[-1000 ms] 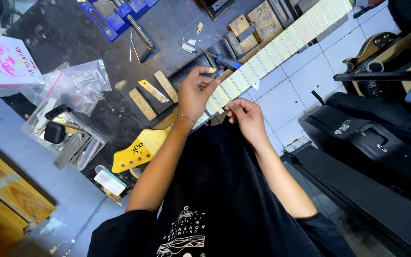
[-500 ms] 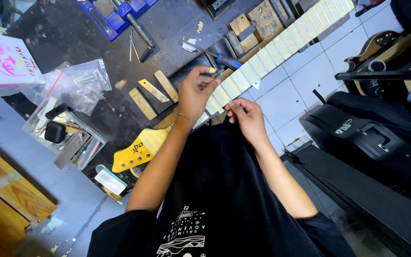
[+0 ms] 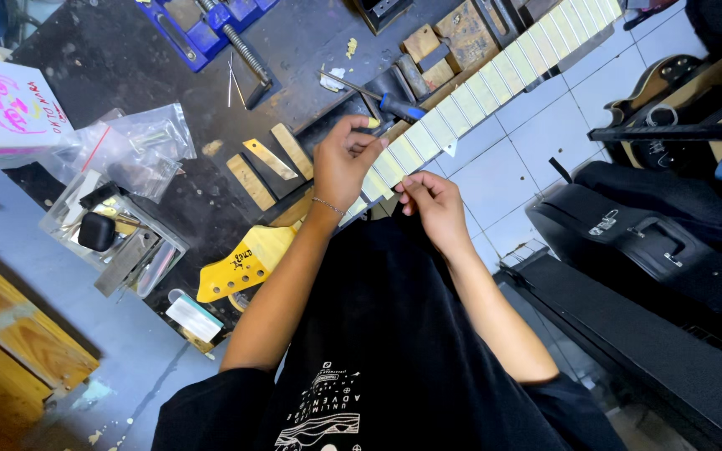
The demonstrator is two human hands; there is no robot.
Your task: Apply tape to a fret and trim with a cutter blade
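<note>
Pale wood sits under my fingers: my left hand (image 3: 343, 163) curls down on the guitar neck (image 3: 470, 100), and my right hand (image 3: 432, 205) pinches its near edge with bent fingers. That neck lies slanted across the dark workbench (image 3: 127, 58). Beside its near end lies a yellow headstock (image 3: 244, 263). Past the neck's far side sits a blue vise (image 3: 202, 25).

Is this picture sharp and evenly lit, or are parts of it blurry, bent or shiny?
In the head view, the middle is sharp: both hands, left hand and right hand, on the guitar neck show clearly. The wide lens bends the edges, so the bench and floor tiles tilt. Light is even and soft, with faint glare on the plastic bags.
</note>
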